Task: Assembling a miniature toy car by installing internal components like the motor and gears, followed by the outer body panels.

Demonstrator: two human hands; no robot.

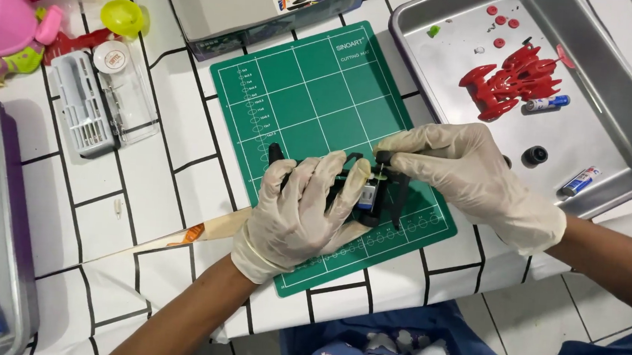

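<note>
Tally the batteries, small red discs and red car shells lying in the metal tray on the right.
batteries: 2
small red discs: 4
red car shell: 1
Total: 7

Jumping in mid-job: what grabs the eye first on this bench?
Two gloved hands meet over the green cutting mat: the left hand grips a black toy car chassis, while the right hand pinches a small part at its top. Upper right, a red car body lies in a metal tray.
</note>
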